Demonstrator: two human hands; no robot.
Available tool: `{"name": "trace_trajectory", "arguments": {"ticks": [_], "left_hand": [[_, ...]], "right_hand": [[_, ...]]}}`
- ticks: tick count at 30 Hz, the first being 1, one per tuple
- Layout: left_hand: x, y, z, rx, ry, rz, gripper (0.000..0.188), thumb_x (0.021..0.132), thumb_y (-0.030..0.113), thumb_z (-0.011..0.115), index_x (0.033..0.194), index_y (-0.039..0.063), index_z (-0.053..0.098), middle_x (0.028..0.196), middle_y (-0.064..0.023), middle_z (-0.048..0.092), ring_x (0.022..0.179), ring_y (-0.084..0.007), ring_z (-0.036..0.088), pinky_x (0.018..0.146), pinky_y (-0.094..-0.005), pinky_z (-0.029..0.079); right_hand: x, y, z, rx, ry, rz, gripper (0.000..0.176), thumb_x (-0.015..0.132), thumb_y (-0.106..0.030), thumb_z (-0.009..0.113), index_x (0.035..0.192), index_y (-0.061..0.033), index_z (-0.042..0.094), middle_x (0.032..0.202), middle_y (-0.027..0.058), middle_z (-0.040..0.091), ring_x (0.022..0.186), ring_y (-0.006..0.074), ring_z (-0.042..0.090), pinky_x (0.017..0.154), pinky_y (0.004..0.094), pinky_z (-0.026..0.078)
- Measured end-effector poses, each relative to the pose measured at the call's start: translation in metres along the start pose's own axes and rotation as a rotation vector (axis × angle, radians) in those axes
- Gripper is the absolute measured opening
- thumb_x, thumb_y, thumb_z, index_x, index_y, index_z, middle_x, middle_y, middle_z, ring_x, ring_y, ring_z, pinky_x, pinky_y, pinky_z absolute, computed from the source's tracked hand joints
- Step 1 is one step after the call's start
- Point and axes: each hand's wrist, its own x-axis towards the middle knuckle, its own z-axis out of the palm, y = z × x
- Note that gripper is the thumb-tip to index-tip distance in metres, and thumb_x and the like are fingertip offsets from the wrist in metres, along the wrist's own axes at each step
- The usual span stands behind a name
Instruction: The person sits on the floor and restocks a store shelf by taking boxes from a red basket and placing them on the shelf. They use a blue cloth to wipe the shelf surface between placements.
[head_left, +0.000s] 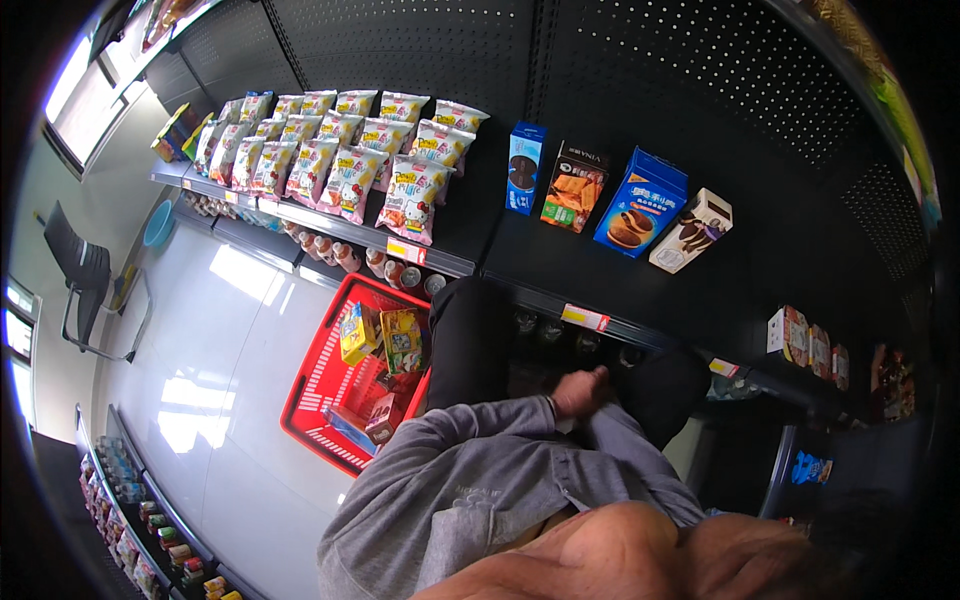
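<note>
My left hand (576, 394) rests between my knees, drawn up against my right hand, which is mostly hidden by it and the grey sleeve. Whether either one holds anything cannot be made out. Before me on a black shelf (517, 262) stand a narrow blue biscuit box (524, 169), a brown box (574, 186), a larger blue biscuit box (641, 202) and a cream-coloured box (691, 230). Beside my left leg is a red plastic basket (304, 375) holding a yellow box (358, 334), a yellow-green box (403, 341), a brown-red box (384, 418) and a flat blue pack (349, 429).
Rows of snack bags (412, 196) fill the shelf at left, with drink bottles (346, 256) below. More boxes (788, 335) stand at right. A black chair (79, 259) and blue basin (158, 223) are at far left; another stocked shelf (139, 469) is lower left.
</note>
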Motion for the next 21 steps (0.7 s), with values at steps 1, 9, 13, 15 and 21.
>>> {"name": "trace_trajectory", "arguments": {"ticks": [1, 9, 13, 15, 21], "left_hand": [[0.01, -0.032, 0.009, -0.052, 0.048, 0.028, 0.025, 0.087, 0.024, 0.066, 0.1, 0.005, 0.057, 0.094, -0.0249, 0.066, 0.091, -0.0462, 0.063, 0.074, -0.0503, 0.052], [0.058, -0.185, 0.072, -0.24, 0.194, 0.084, 0.021, 0.089, 0.019, 0.065, 0.101, 0.004, 0.056, 0.081, -0.0139, 0.061, 0.072, -0.0323, 0.058, 0.065, -0.0444, 0.049], [0.04, -0.136, 0.042, -0.128, 0.276, -0.097, 0.02, 0.09, 0.018, 0.062, 0.099, 0.003, 0.055, 0.085, -0.0239, 0.064, 0.079, -0.0429, 0.062, 0.067, -0.0501, 0.05], [0.02, -0.09, 0.007, -0.158, 0.288, -0.124, 0.02, 0.089, 0.018, 0.062, 0.098, 0.002, 0.054, 0.089, -0.0289, 0.065, 0.084, -0.0485, 0.064, 0.068, -0.0534, 0.051], [-0.076, -0.036, -0.075, -0.009, 0.385, 0.276, 0.018, 0.089, 0.016, 0.063, 0.102, 0.007, 0.054, 0.083, -0.0193, 0.065, 0.08, -0.0396, 0.067, 0.063, -0.0452, 0.052]], "right_hand": [[-0.002, -0.001, -0.001, -0.008, 0.0, -0.002, 0.027, 0.091, -0.019, 0.059, 0.116, -0.008, 0.066, 0.119, 0.0156, 0.065, 0.11, 0.0292, 0.063, 0.096, 0.0428, 0.048], [-0.013, 0.001, -0.022, -0.01, 0.037, -0.048, 0.029, 0.092, -0.02, 0.058, 0.117, -0.0079, 0.066, 0.121, 0.0166, 0.064, 0.11, 0.0301, 0.063, 0.095, 0.0429, 0.049], [-0.002, 0.021, -0.035, 0.053, 0.099, -0.034, 0.029, 0.093, -0.02, 0.058, 0.118, -0.0079, 0.066, 0.122, 0.017, 0.064, 0.11, 0.0306, 0.063, 0.095, 0.043, 0.049], [0.001, 0.025, -0.044, 0.065, 0.127, -0.039, 0.03, 0.093, -0.02, 0.058, 0.118, -0.0078, 0.066, 0.122, 0.0172, 0.064, 0.11, 0.0308, 0.063, 0.095, 0.043, 0.049], [0.03, 0.031, -0.087, 0.024, 0.257, -0.1, 0.031, 0.094, -0.021, 0.057, 0.12, -0.0078, 0.066, 0.124, 0.0179, 0.064, 0.11, 0.0315, 0.063, 0.095, 0.0431, 0.05]]}}
